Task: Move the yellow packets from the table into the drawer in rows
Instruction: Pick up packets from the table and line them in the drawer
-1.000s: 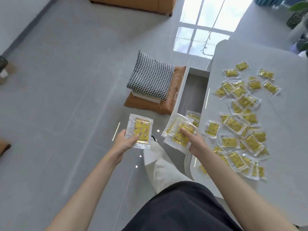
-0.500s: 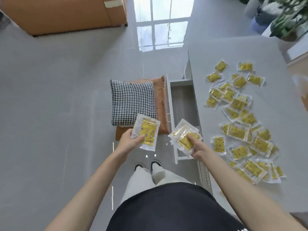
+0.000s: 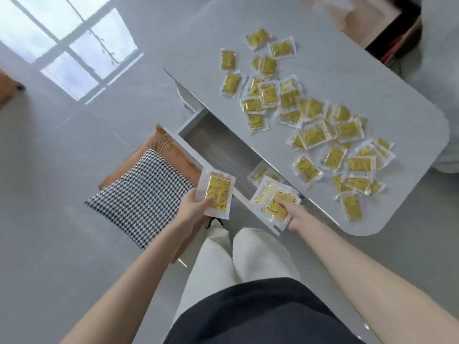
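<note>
My left hand grips one yellow packet in a clear wrapper, held just left of the open drawer. My right hand pinches a small stack of yellow packets over the drawer's near end. A packet or two lies inside the drawer, partly hidden by the stack and the tabletop. Several more yellow packets lie scattered across the grey table.
A houndstooth cushion on an orange cushion lies on the floor left of the drawer. My legs in white trousers stand before the drawer front. The table's rounded corner is close on the right.
The head view has swung, so table and drawer now lie diagonally. Both hands keep hold of their packets and stay near the drawer's near end.
</note>
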`<state>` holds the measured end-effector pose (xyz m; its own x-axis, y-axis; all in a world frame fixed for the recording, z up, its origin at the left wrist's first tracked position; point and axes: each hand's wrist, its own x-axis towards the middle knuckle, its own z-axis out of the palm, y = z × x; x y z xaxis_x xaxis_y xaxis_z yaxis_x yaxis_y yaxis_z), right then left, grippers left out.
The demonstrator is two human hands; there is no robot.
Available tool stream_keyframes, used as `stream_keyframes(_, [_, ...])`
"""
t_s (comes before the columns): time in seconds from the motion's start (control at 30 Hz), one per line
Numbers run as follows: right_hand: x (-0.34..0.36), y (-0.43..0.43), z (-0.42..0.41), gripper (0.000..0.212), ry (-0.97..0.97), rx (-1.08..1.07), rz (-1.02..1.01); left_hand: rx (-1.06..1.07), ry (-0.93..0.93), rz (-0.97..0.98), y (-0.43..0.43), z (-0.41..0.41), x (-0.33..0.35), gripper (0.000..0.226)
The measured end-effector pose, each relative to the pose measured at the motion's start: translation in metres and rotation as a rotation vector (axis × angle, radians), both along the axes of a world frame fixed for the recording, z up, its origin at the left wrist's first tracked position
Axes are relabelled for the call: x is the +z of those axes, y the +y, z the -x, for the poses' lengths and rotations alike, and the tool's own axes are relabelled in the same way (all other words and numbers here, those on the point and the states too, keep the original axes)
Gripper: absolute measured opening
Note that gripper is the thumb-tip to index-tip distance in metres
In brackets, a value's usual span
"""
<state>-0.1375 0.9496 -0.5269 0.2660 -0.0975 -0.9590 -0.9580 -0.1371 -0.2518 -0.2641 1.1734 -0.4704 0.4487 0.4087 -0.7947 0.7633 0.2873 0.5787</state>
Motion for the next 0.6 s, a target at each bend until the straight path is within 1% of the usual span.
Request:
stream_keyframes(0.13, [-0.027, 0.006, 0.002, 0.017, 0.019, -0.112, 0.039, -0.140, 0.050, 0.021, 0.016, -0.034, -0.037, 0.029])
stream_keyframes(0.23, [-0.055, 0.014, -0.003, 0.038, 0.016, -0.159, 0.077, -0.192, 0.063, 0.031, 0.018, -0.061, -0.073, 0.029])
stream_keyframes(0.33, [-0.098, 0.020, -0.007, 0.035, 0.029, -0.224, 0.097, -0.242, 0.075, 0.010, 0.019, -0.086, -0.114, 0.028])
stream_keyframes(0.37, [-0.118, 0.020, -0.010, 0.042, 0.027, -0.245, 0.108, -0.254, 0.080, -0.002, 0.018, -0.094, -0.131, 0.027])
stream_keyframes(0.43, [-0.163, 0.019, -0.013, 0.080, 0.017, -0.256, 0.133, -0.250, 0.100, -0.013, 0.019, -0.109, -0.168, 0.027])
stream_keyframes(0.47, [-0.175, 0.023, -0.016, 0.093, 0.027, -0.251, 0.150, -0.239, 0.114, -0.015, 0.019, -0.116, -0.185, 0.028])
stream_keyframes(0.57, [-0.234, 0.029, -0.032, 0.090, -0.001, -0.272, 0.199, -0.265, 0.143, -0.053, 0.016, -0.143, -0.242, 0.030])
stream_keyframes(0.6, [-0.245, 0.033, -0.038, 0.098, -0.005, -0.258, 0.199, -0.274, 0.139, -0.058, 0.015, -0.152, -0.258, 0.031])
